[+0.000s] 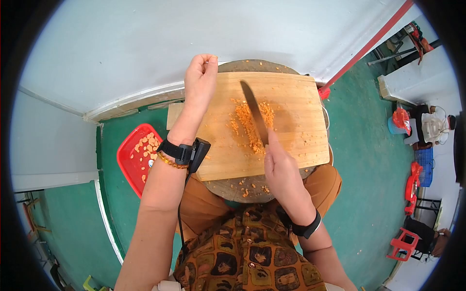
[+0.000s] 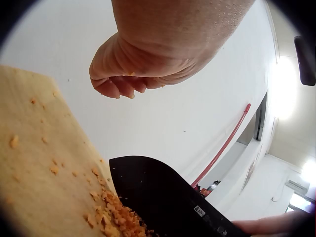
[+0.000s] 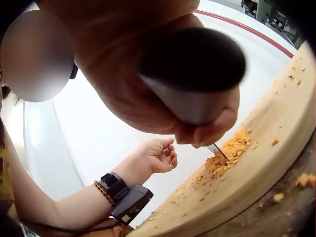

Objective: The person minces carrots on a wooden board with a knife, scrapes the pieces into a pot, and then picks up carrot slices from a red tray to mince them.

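My right hand [image 1: 283,172] grips the handle of a knife [image 1: 253,109], its blade down in a heap of finely chopped orange bits [image 1: 242,123] on a wooden board [image 1: 301,111]. In the right wrist view, fingers of the right hand [image 3: 197,118] wrap the handle, and part of the blade shows against the bits [image 3: 237,145]. My left hand [image 1: 200,80] is raised by the board's far left corner, apart from the knife, with curled fingers and nothing visible in it. The left wrist view shows those fingers [image 2: 118,86] bent under the palm, a few crumbs stuck on.
The board rests on a round wooden block [image 1: 233,191] scattered with crumbs. A red tray [image 1: 127,167] with orange slices stands to the left on the green floor. A pale wall [image 1: 145,43] rises behind the board. A red pole [image 1: 366,46] leans at the far right.
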The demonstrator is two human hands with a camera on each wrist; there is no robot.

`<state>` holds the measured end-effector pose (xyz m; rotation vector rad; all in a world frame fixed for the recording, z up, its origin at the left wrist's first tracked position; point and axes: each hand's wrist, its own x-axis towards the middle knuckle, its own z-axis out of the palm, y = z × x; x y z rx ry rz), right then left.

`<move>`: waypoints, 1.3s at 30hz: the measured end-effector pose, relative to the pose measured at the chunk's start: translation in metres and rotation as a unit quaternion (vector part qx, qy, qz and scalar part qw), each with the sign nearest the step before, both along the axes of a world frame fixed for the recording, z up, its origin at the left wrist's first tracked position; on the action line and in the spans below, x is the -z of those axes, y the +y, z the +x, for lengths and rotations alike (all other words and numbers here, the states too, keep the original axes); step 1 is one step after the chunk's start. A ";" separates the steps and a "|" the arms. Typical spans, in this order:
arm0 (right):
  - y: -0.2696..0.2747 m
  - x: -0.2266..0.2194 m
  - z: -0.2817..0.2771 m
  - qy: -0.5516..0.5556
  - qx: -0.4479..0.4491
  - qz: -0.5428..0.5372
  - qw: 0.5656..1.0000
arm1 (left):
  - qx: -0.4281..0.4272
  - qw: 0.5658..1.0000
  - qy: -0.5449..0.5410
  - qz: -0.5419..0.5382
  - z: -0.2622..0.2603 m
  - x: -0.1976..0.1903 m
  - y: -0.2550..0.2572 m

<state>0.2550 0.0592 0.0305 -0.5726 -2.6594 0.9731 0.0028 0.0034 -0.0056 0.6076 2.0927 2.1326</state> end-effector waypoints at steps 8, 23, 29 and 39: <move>0.002 -0.002 0.002 0.027 0.007 0.006 1.000 | -0.025 0.999 0.007 0.024 0.001 0.000 0.004; 0.004 -0.006 0.003 0.017 0.020 -0.008 1.000 | -0.022 1.000 0.003 0.021 0.003 -0.002 0.004; 0.007 -0.009 0.003 -0.002 0.029 -0.024 0.999 | -0.012 1.000 -0.008 0.008 0.002 -0.002 0.002; 0.009 -0.008 0.002 -0.024 0.041 -0.036 0.998 | -0.020 1.000 -0.004 0.014 0.003 -0.001 0.004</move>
